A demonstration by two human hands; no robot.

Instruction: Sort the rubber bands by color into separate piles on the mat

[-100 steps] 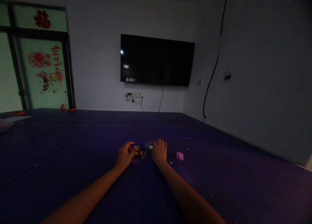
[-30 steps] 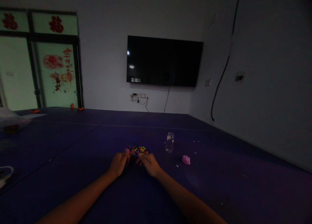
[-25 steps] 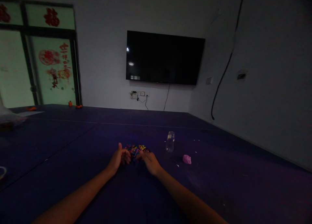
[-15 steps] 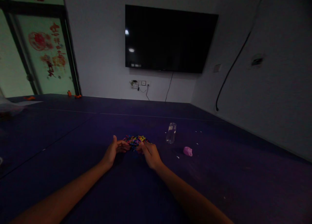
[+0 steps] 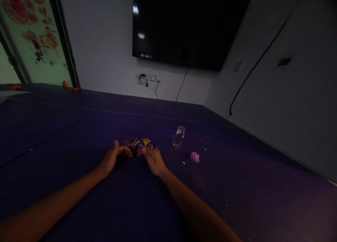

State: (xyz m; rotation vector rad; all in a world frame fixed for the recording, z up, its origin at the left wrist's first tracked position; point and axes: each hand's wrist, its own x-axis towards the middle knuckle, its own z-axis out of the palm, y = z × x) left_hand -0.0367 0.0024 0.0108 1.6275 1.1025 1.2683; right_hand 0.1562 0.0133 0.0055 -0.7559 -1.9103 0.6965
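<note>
A heap of small multicoloured bands [image 5: 140, 142], probably elastic hair ties, lies on the dark purple surface [image 5: 131, 200]. My left hand [image 5: 112, 158] is at the heap's near left side, thumb raised and fingers stretched toward it. On the near right side, my right hand [image 5: 154, 160] has its fingers extended toward the left hand, partly covering the bands. Neither hand visibly grips anything, though contact between fingertips and bands is hard to make out. To the right stands a clear empty jar [image 5: 179, 137] without a lid. A pink cap-like piece [image 5: 195, 157] lies nearer to me.
Small white scraps [image 5: 183, 162] are scattered around the jar and the pink piece. Against the far wall hangs a large television [image 5: 184, 28], with sockets [image 5: 149, 78] and cords below. Orange objects [image 5: 75, 89] sit by the glass door [image 5: 37, 42] at far left.
The view has tilted down and shifted right, so everything sits higher and further left. Relative to the heap, my hands have drawn slightly nearer to me, showing more of the bands.
</note>
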